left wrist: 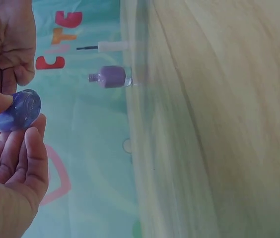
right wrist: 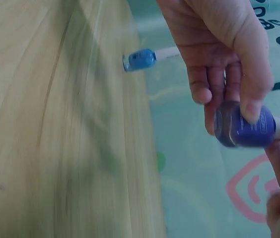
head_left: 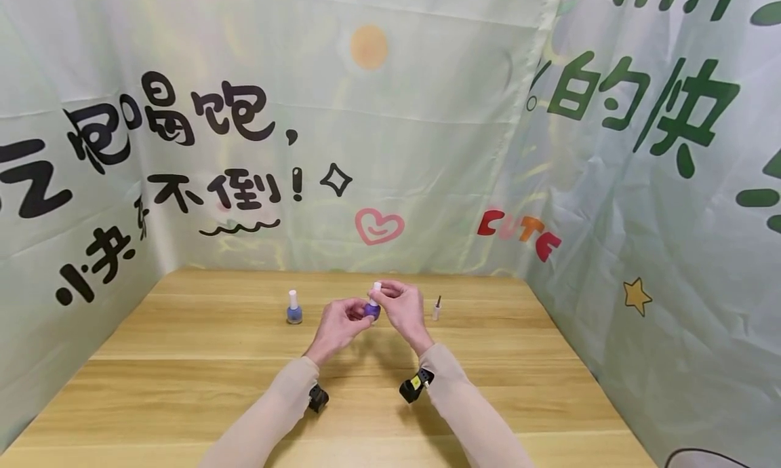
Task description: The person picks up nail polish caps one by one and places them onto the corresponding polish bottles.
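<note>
A violet-blue nail polish bottle (head_left: 371, 310) is held up above the table between both hands. My left hand (head_left: 342, 324) grips its glass body; the thumb presses on the label side in the right wrist view. My right hand (head_left: 401, 310) pinches the white cap (head_left: 377, 287), which is on the bottle's neck. Beyond the hands, a lilac nail polish bottle (left wrist: 112, 77) stands uncapped in the left wrist view, hidden behind my right hand in the head view. Close by it, a white cap (head_left: 436, 313) stands with its dark brush pointing up.
A blue nail polish bottle (head_left: 294, 314) with a white cap stands upright to the left of the hands. Printed cloth (head_left: 415, 149) encloses the wooden table (head_left: 183, 380) at the back and both sides.
</note>
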A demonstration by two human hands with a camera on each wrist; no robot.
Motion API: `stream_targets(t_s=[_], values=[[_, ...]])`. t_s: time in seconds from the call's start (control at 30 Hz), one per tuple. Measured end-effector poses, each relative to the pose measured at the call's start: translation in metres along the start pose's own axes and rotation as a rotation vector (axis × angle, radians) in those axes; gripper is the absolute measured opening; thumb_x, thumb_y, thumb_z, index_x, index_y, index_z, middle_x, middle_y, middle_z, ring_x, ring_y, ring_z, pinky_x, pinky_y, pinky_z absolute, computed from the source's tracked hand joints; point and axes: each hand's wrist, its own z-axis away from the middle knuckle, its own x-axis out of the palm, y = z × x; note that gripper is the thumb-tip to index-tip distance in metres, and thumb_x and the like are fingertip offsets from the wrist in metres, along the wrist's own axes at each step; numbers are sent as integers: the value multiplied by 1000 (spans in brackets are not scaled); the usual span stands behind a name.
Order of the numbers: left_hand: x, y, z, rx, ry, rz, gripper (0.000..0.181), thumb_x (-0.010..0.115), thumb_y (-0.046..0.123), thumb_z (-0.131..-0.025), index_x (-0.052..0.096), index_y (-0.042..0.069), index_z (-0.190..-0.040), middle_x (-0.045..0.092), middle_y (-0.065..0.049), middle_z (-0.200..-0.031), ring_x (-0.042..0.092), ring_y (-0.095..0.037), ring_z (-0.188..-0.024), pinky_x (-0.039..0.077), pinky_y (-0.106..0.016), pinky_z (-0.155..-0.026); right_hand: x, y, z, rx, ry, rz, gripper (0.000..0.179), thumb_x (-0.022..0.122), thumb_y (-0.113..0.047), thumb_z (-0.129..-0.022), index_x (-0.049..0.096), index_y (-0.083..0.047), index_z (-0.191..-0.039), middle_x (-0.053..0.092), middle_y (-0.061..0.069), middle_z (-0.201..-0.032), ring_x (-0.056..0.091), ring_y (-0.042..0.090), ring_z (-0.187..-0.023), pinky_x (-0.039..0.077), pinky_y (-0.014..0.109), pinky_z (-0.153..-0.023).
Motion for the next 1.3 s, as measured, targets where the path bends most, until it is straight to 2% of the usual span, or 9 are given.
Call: stream_targets(t_s=[0.2, 0.3, 0.37, 0.53, 0.73, 0.9, 1.03, 1.23, 1.3], values=[[-3, -9, 1, -35, -98, 77, 22, 78, 13, -83, 72, 5, -103, 71, -4, -84, 65, -11, -73, 54, -23, -67, -11, 11, -3, 34, -193, -118, 28, 71, -15, -90, 70, 1, -113, 75, 15, -101, 66, 6, -80, 48, 18, -67], [-5, -10, 1, -48, -149, 115, 22, 76, 13, -85, 71, 3, -104, 71, -6, -86, 65, -12, -74, 54, -22, -68, -16, 13, -2, 48, -305, -150, 31, 64, -15, -96, 66, 3, -121, 72, 17, -110, 64, 6, -81, 45, 22, -67], [-5, -9, 0, -42, -159, 123, 22, 75, 13, -86, 71, 3, -105, 71, -6, -87, 65, -12, -75, 54, -22, -68, -18, 13, -2, 43, -346, -150, 32, 61, -15, -97, 64, 4, -123, 71, 18, -113, 65, 6, -85, 47, 25, -72], [-4, -3, -2, -17, -149, 117, 23, 75, 14, -86, 70, 2, -105, 71, -6, -87, 64, -11, -75, 54, -24, -68, -18, 9, -4, 23, -319, -172, 32, 62, -14, -97, 64, 6, -122, 71, 20, -110, 70, 10, -95, 53, 26, -84], [-4, -3, -4, -23, -140, 93, 20, 75, 13, -86, 70, 3, -104, 70, -5, -86, 64, -11, -74, 54, -24, -67, -14, 12, -6, 14, -314, -196, 35, 61, -12, -97, 60, 10, -125, 68, 26, -114, 70, 14, -99, 54, 21, -84], [-6, -6, -6, -31, -188, 32, 27, 75, 15, -87, 70, 4, -111, 72, -3, -89, 66, -12, -78, 54, -24, -71, -16, 13, -3, 17, -329, -170, 31, 59, -9, -98, 61, 8, -125, 67, 24, -117, 69, 11, -98, 55, 36, -88], [-8, -7, -10, -13, -208, -65, 27, 75, 17, -87, 72, 7, -111, 73, -2, -91, 66, -11, -82, 54, -26, -71, -21, 1, 3, 31, -346, -161, 31, 59, -8, -98, 62, 8, -125, 66, 24, -120, 68, 11, -102, 53, 43, -94], [-10, -9, -17, -33, -223, -125, 24, 75, 14, -87, 72, 7, -110, 74, -3, -93, 67, -14, -86, 55, -29, -76, -21, -9, 9, 15, -315, -132, 30, 61, -8, -96, 64, 8, -122, 66, 28, -119, 66, 10, -97, 54, 37, -92], [-10, -10, -19, -47, -229, -139, 24, 74, 11, -87, 72, 7, -110, 73, -3, -93, 67, -14, -85, 55, -30, -78, -18, 1, 5, 15, -291, -124, 30, 63, -7, -95, 64, 8, -121, 66, 28, -117, 67, 14, -97, 55, 36, -90]])
